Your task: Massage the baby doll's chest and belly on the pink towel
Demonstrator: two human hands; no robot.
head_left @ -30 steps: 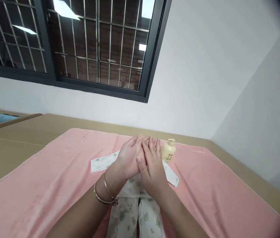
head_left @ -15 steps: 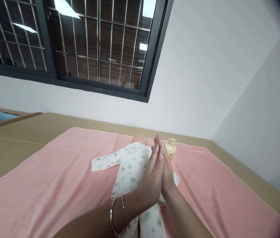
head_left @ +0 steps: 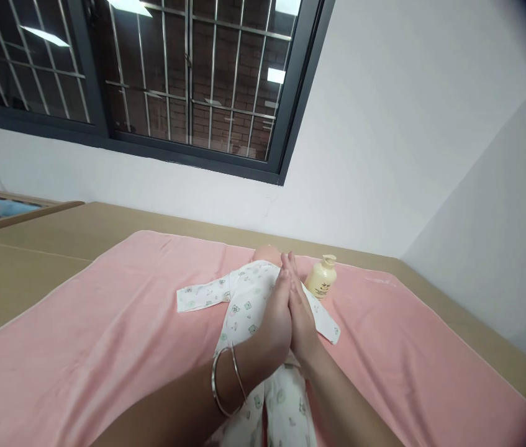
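My left hand (head_left: 274, 316) and my right hand (head_left: 303, 320) are pressed palm to palm, fingers straight and pointing away from me, with nothing between them. They hover over a baby doll (head_left: 244, 310) in a white printed romper that lies on its back on a pink towel (head_left: 104, 335). The doll's head (head_left: 265, 253) shows just past my fingertips. Two thin bangles (head_left: 225, 388) circle my left wrist. A small cream pump bottle (head_left: 321, 277) stands on the towel to the right of my hands, close to the doll's shoulder.
The towel covers a tan table (head_left: 20, 267) set against a white wall. A barred dark-framed window (head_left: 151, 81) is above. A wooden-edged object (head_left: 6, 214) sits at the far left. A second wall (head_left: 500, 236) closes the right side.
A second ago my right hand lay flat over the back of my left hand above the doll. Both hands have since turned upright into a palm-to-palm press, uncovering the doll's chest.
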